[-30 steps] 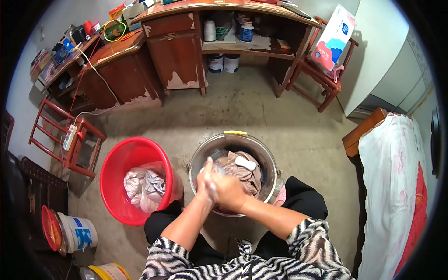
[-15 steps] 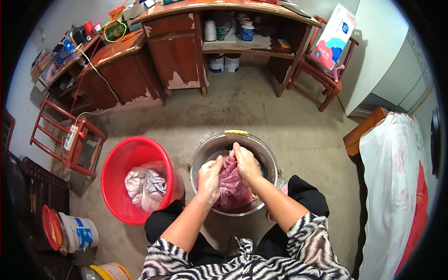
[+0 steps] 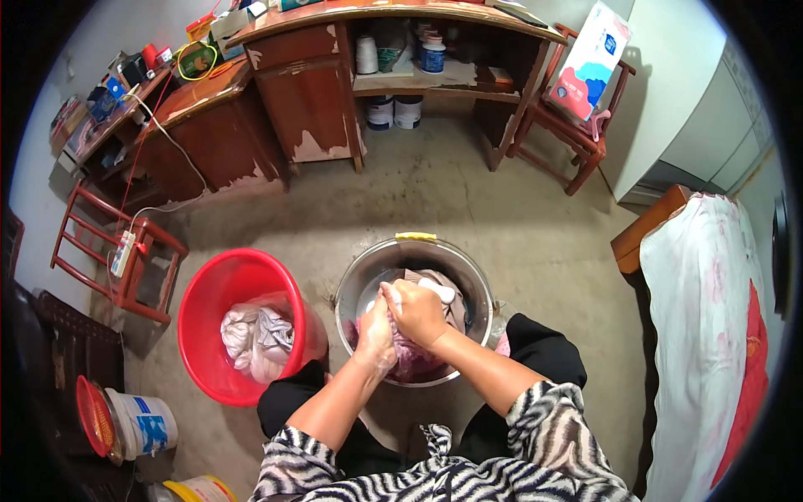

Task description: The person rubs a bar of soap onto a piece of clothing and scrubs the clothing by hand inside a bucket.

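Note:
My left hand (image 3: 375, 333) and my right hand (image 3: 416, 313) are pressed together over a wide stainless-steel bucket (image 3: 358, 266). Both are closed on a wet, dark pink cloth (image 3: 412, 358), which shows below and between them, bunched toward the near side of the bucket. Most of the gripped part is hidden by my fingers. Beyond my right hand, inside the bucket, lie a brownish-beige cloth (image 3: 456, 316) and a smooth white oblong thing (image 3: 441, 289) whose kind I cannot make out. A yellow strip (image 3: 416, 236) sits on the far rim.
Left of the steel bucket stands a red plastic bucket (image 3: 194, 286) with pale wrung cloths (image 3: 258, 336). A wooden chair (image 3: 142, 259) with a power strip (image 3: 123, 253) is farther left. Ahead is a worn desk (image 3: 305, 109); at right, a bed with a white cover (image 3: 698, 276).
My hands have come together and the right has moved left and down. The pink cloth sits lower, and the beige cloth and white thing now show. The view has shifted slightly.

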### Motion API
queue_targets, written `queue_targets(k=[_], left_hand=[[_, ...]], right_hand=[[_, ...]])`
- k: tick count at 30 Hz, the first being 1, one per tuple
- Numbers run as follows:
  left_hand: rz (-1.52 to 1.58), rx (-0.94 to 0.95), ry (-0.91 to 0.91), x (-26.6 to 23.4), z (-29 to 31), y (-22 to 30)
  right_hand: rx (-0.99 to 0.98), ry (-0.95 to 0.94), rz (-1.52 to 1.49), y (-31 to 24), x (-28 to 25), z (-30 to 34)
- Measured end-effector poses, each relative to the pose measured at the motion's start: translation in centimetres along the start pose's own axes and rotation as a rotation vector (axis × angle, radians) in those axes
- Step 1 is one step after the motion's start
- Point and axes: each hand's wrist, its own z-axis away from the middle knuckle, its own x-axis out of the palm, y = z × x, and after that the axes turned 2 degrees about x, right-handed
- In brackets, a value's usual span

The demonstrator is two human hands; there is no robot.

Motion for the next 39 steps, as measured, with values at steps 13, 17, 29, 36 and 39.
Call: queue_targets(k=[13,17,29,36,39], left_hand=[[0.281,-0.287,-0.509,-4.0,-2.1,0.9],[0.18,-0.189,-0.386,-1.8,-0.1,3.4],[-0.141,0.309,-0.199,-2.7,-0.9,4.0],[0.027,0.264,-0.128,-3.7,-1.8,4.9],[0.065,0.21,-0.151,-3.4,-2.2,3.9]], right_hand=[[0.381,-0.065,-0.26,2.9,0.5,-0.8],[0.765,-0.074,-0.979,4.3,-0.5,-1.1],[0.305,-0.609,-0.745,3.5,-4.1,-0.9],[0.463,-0.548,-0.81,4.1,-4.3,-1.3],[0.705,-0.344,-1.316,4.2,-3.9,-0.4]])
